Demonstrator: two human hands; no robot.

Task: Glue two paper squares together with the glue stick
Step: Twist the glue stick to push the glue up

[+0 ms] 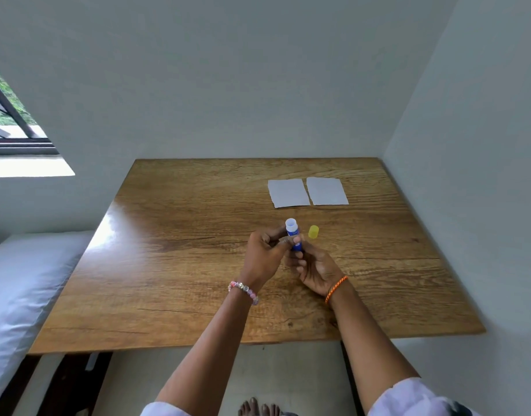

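You hold the glue stick (293, 234) over the wooden surface (198, 250) with both hands: your left hand (265, 256) pinches the blue barrel between thumb and fingertips, and your right hand (313, 270) is curled around its lower end, its open white top tilted away from you. The yellow cap (313, 231) stands on the surface just right of the glue stick. Beyond the glue stick, two white paper squares (307, 192) lie flat side by side, nearly touching.
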